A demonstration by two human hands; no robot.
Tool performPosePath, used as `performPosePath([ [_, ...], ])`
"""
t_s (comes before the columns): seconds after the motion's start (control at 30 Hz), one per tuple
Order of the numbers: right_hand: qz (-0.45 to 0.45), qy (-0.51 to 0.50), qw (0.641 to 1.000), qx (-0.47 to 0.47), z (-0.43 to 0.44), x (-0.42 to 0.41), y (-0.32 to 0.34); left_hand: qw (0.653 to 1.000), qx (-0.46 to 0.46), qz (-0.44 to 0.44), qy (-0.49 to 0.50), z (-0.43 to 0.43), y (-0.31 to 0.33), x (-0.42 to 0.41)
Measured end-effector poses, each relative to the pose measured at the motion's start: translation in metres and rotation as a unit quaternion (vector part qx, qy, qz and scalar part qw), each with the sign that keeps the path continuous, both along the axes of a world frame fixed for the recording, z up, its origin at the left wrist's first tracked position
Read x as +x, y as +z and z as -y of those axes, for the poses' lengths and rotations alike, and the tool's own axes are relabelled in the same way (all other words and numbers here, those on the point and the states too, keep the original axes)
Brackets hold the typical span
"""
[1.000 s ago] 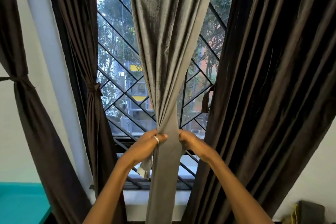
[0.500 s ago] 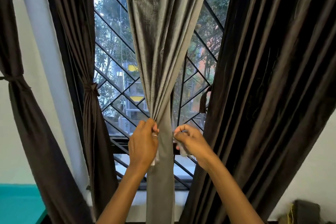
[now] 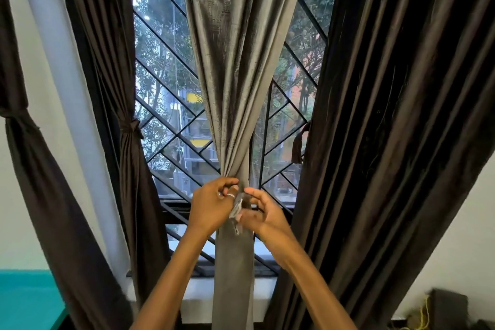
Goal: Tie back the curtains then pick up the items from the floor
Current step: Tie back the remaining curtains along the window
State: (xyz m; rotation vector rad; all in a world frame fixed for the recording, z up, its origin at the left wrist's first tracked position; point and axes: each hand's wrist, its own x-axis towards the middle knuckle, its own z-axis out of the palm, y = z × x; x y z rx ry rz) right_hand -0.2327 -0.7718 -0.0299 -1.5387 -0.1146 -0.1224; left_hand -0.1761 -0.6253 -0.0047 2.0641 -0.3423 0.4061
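Note:
A grey curtain [image 3: 238, 67] hangs in the middle of the window, gathered into a narrow bunch at hand height. My left hand [image 3: 211, 207] and my right hand [image 3: 263, 213] meet in front of that bunch, each pinching an end of a pale tie strip [image 3: 237, 209] that wraps the curtain. A dark brown curtain [image 3: 128, 169] on the left is tied with a knot. Another one at the far left [image 3: 24, 147] is tied too. The wide dark curtain [image 3: 388, 128] on the right hangs loose. The floor is hidden.
A window with a black diagonal grille [image 3: 166, 67] is behind the curtains, above a white sill [image 3: 195, 292]. A teal surface [image 3: 24, 300] lies at lower left. A dark bag with yellow cord [image 3: 439, 308] sits at lower right against the white wall.
Both hands have shifted from gripping the sides of the gathered curtain to its front, where they now pinch the ends of the tie strip close together.

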Motion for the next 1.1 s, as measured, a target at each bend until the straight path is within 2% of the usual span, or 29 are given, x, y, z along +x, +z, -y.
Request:
performPosePath([
  [0.17,0.031,-0.034,0.993,-0.106,-0.010,0.001,-0.003,0.997,0.020,-0.056,-0.045,-0.001,0.011,-0.009],
  [0.27,0.053,-0.047,0.984,-0.161,-0.013,0.003,-0.003,0.989,0.100,-0.081,-0.070,-0.003,0.018,-0.008],
  [0.43,0.076,-0.068,0.964,-0.245,-0.010,0.004,-0.001,0.976,0.205,-0.042,-0.056,-0.005,0.020,-0.006],
  [0.6,0.113,-0.112,0.907,-0.391,0.004,0.009,-0.002,0.976,0.213,-0.012,-0.040,-0.006,0.017,-0.001],
  [0.73,0.168,-0.145,0.819,-0.529,0.013,0.011,0.006,0.972,0.230,0.005,-0.042,-0.011,0.008,0.003],
  [0.8,0.205,-0.150,0.788,-0.561,0.019,0.013,0.010,0.971,0.234,0.014,-0.047,-0.015,0.002,0.004],
  [0.87,0.246,-0.141,0.772,-0.568,0.025,0.018,0.015,0.970,0.235,0.025,-0.051,-0.021,-0.005,0.004],
  [0.93,0.275,-0.092,0.779,-0.556,0.030,0.028,0.023,0.971,0.228,0.037,-0.055,-0.027,-0.011,0.004],
  [1.1,0.232,0.028,0.852,-0.468,0.031,0.049,0.041,0.979,0.182,0.046,-0.074,-0.038,-0.019,0.003],
])
